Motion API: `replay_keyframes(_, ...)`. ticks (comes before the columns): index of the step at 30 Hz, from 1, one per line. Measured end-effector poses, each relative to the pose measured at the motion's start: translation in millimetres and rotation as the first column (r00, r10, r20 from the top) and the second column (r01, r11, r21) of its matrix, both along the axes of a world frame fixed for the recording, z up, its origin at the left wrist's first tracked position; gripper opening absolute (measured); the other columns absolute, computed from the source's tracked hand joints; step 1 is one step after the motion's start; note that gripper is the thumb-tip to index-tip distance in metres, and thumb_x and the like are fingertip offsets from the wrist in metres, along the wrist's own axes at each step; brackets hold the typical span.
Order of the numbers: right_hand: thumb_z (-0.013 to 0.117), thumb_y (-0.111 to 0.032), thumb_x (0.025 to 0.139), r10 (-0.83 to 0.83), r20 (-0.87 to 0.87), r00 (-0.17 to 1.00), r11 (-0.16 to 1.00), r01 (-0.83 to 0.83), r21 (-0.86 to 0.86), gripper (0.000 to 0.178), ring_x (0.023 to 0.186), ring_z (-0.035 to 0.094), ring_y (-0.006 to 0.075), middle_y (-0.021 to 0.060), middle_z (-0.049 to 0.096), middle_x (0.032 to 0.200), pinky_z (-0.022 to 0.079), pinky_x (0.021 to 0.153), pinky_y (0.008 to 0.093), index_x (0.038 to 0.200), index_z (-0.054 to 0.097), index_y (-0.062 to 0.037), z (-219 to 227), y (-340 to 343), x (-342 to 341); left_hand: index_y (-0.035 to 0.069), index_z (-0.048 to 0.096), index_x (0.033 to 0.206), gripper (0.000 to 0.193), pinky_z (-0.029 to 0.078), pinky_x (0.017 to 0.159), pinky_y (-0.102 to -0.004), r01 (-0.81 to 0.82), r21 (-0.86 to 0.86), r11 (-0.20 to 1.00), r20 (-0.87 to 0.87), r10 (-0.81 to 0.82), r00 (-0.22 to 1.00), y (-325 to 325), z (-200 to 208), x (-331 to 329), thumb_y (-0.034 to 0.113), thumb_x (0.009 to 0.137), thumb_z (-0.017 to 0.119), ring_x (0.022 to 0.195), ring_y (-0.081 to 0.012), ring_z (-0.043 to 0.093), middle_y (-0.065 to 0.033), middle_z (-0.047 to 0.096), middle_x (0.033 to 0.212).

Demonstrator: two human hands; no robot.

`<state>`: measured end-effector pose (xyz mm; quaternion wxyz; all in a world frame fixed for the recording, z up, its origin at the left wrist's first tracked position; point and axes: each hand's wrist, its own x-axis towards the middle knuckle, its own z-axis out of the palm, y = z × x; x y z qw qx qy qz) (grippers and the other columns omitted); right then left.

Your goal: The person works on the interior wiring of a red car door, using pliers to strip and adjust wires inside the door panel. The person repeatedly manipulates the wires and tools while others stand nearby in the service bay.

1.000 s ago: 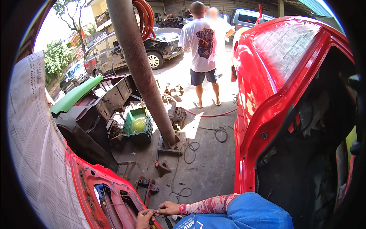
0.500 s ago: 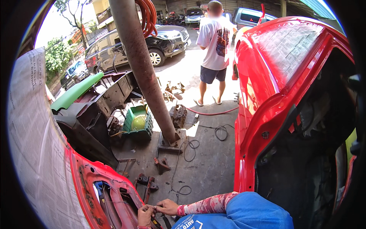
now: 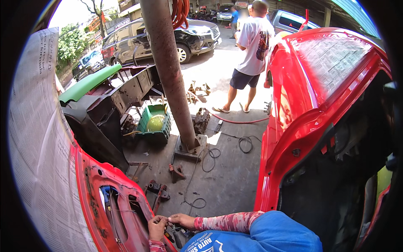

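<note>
At the lower middle, my left hand (image 3: 157, 229) and my right hand (image 3: 183, 220) meet with fingertips pinched together. Whatever they pinch is too small to make out. Dark cables (image 3: 176, 238) hang just below the fingers. My left hand is right beside the edge of a red car door (image 3: 93, 176), whose bare inner side has cut-outs. Inside one opening a blue part (image 3: 105, 191) and loose wires show. Sheets of newspaper (image 3: 37, 138) cover the door's upper part. My right forearm wears a red camouflage-patterned sleeve (image 3: 228, 221).
A red car body (image 3: 289, 92) stands on the right, its window masked. A slanting post (image 3: 168, 75) rises from the floor. Nearby are a green crate (image 3: 154, 122), a jack stand (image 3: 176, 173), a floor jack (image 3: 157, 193) and a thin cable (image 3: 210, 157). A person (image 3: 253, 42) stands beyond.
The view has shifted, so the scene sits slightly to the right. My hands stay pinched together, with more of my left sleeve showing. Another person in blue appears at the back.
</note>
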<state>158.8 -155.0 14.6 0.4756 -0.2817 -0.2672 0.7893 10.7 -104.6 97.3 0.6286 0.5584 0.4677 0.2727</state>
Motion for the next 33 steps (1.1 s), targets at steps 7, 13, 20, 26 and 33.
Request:
replay_keyframes(7, 0.051, -0.038, 0.098, -0.001, -0.012, 1.0, 0.999, 0.0, -0.041, 0.03, 0.074, 0.048, 0.0073, -0.0051, 0.056, 0.081, 0.039, 0.07, 0.0239, 0.084, 0.057, -0.0121, -2.4, -2.2, -2.0, 0.001, 0.066, 0.078, 0.018, 0.037, 0.046, -0.0191, -0.023, -0.033, 0.999, -0.022, 0.023, 1.0, -1.7, 1.1, 1.6, 0.017, 0.086, 0.072, 0.053, -0.0053, 0.052, -0.0005, 0.06, 0.062)
replay_keyframes(13, 0.05, -0.039, 0.098, 0.12, -0.049, 0.992, 0.993, -0.121, -0.008, 0.031, 0.077, 0.046, 0.0078, -0.0055, 0.052, 0.081, 0.038, 0.074, 0.0244, 0.083, 0.054, -0.0124, 8.0, -4.4, 12.5, 0.001, 0.067, 0.08, 0.016, 0.037, 0.047, -0.0189, -0.017, -0.057, 0.998, -0.024, 0.016, 1.0, -1.8, 2.0, 2.2, 0.016, 0.086, 0.071, 0.053, -0.0046, 0.05, -0.0004, 0.06, 0.063)
replay_keyframes(20, 0.049, -0.038, 0.099, -0.012, -0.019, 1.0, 1.0, 0.012, -0.012, 0.031, 0.079, 0.045, 0.0078, -0.0061, 0.052, 0.083, 0.036, 0.076, 0.024, 0.084, 0.055, -0.0114, 17.7, -0.7, 12.8, 0.002, 0.069, 0.084, 0.012, 0.035, 0.048, -0.0181, 0.047, -0.06, 0.997, 0.027, -0.045, 0.999, 3.0, 14.0, 6.0, 0.013, 0.086, 0.07, 0.054, -0.0032, 0.048, 0.0007, 0.062, 0.067)
replay_keyframes(26, 0.05, -0.04, 0.099, 0.021, 0.09, 0.996, 0.999, -0.025, 0.042, 0.034, 0.08, 0.043, 0.0064, -0.0065, 0.052, 0.084, 0.035, 0.076, 0.0217, 0.084, 0.056, -0.0102, 3.6, 0.4, 11.3, 0.002, 0.068, 0.082, 0.012, 0.033, 0.048, -0.0187, 0.002, -0.032, 0.999, -0.04, -0.003, 0.999, 1.0, 8.8, 2.2, 0.014, 0.086, 0.07, 0.054, -0.0024, 0.047, 0.0013, 0.061, 0.067)
replay_keyframes(33, 0.051, -0.041, 0.098, 0.09, 0.097, 0.991, 0.996, -0.09, -0.002, 0.035, 0.086, 0.046, 0.0069, -0.0051, 0.054, 0.088, 0.037, 0.082, 0.0224, 0.089, 0.059, -0.008, 5.8, 1.6, 14.7, 0.002, 0.067, 0.083, 0.013, 0.038, 0.051, -0.0183, -0.004, -0.078, 0.997, -0.085, -0.003, 0.996, 2.2, 13.4, 7.1, 0.014, 0.087, 0.068, 0.056, -0.0041, 0.051, 0.0002, 0.062, 0.068)
